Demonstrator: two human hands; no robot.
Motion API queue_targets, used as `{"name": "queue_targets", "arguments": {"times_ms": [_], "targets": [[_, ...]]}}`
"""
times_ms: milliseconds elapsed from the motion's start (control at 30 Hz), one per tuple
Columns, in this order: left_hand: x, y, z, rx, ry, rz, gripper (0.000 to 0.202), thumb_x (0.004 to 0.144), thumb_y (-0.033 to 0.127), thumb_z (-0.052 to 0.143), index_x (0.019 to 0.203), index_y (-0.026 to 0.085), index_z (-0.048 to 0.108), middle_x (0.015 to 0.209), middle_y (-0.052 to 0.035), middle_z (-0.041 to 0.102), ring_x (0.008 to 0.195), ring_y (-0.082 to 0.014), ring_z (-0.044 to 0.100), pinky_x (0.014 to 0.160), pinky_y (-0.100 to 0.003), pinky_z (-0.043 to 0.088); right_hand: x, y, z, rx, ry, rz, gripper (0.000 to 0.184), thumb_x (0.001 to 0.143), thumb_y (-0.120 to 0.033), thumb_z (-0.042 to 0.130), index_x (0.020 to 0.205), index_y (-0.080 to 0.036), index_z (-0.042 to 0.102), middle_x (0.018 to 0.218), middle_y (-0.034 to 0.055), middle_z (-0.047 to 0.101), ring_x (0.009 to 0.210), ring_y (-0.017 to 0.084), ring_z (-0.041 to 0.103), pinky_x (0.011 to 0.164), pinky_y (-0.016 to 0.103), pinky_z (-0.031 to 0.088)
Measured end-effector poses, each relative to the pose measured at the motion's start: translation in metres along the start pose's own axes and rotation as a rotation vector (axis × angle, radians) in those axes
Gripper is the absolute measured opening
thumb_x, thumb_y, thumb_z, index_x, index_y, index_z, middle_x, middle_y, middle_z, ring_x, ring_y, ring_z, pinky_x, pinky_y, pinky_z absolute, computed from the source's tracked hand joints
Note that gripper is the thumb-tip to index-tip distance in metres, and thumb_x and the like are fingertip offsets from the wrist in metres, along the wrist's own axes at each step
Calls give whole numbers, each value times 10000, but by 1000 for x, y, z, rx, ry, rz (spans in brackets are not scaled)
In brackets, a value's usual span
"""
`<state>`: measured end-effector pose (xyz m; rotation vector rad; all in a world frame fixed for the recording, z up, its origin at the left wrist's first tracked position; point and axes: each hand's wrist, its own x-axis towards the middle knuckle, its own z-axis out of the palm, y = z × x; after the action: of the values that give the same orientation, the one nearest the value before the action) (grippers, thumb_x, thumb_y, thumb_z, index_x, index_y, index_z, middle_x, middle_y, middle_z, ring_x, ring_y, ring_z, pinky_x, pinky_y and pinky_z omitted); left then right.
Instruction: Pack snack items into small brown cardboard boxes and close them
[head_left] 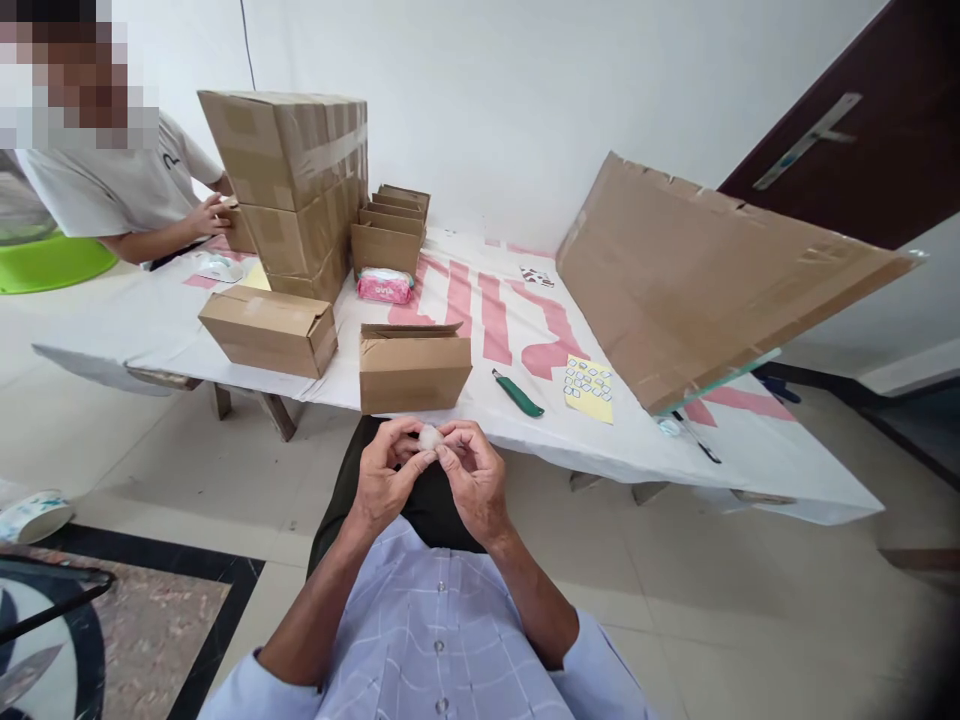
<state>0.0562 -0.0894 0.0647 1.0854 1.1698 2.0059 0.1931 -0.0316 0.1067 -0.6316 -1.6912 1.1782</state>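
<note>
A small whitish, rounded lump (430,438) is pinched between the fingertips of both my hands, above my lap at the table's front edge; its exact kind cannot be made out. My left hand (391,466) curls round it from the left, and from the right my right hand (474,476) meets it, thumbs close together. Just beyond my fingers stands a cardboard box (415,372) with its top flap raised. A green utility knife (518,394) lies to the right of that box, beside a yellow sheet with blue-outlined stickers (589,388).
Taped cartons (315,190) are stacked at the left, with a closed box (270,330) before them. Several opened boxes (386,245) and a pink wipes pack (385,286) stand behind. A large cardboard sheet (720,280) leans at right. A co-worker's hand (210,215) touches a box.
</note>
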Motion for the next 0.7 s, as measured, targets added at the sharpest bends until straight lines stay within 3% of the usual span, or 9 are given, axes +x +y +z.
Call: {"name": "queue_targets", "arguments": {"times_ms": [100, 200, 567, 700], "targets": [[-1, 11, -5, 218, -40, 145, 225, 959, 317, 828, 1156, 211, 806, 1131, -94, 780, 939, -173, 746, 782, -238, 604, 0, -1, 4, -3, -9, -43, 139, 1029, -309, 690, 917, -230, 667, 1083, 36, 674, 921, 157, 679, 826, 273, 582], [2, 15, -9, 250, -72, 187, 231, 972, 308, 809, 1181, 212, 830, 1144, -110, 783, 992, -201, 747, 802, -258, 606, 0, -1, 5, -20, -12, -68, 129, 1030, -299, 689, 920, -234, 671, 1080, 37, 674, 942, 164, 683, 840, 282, 588], [3, 23, -5, 222, -154, 54, 245, 976, 326, 795, 1199, 227, 819, 1151, -88, 744, 967, -185, 731, 799, -254, 618, 2, -7, 4, -132, 26, -157, 149, 1043, -290, 670, 904, -241, 690, 1021, 39, 708, 930, 176, 689, 823, 298, 584], [2, 27, -3, 295, -182, 8, 186, 1000, 290, 745, 1163, 214, 789, 1060, -61, 722, 881, -160, 695, 770, -240, 600, 3, -9, 3, -168, 22, -186, 151, 1044, -290, 664, 908, -241, 707, 1010, 42, 723, 926, 186, 699, 816, 313, 584]]}}
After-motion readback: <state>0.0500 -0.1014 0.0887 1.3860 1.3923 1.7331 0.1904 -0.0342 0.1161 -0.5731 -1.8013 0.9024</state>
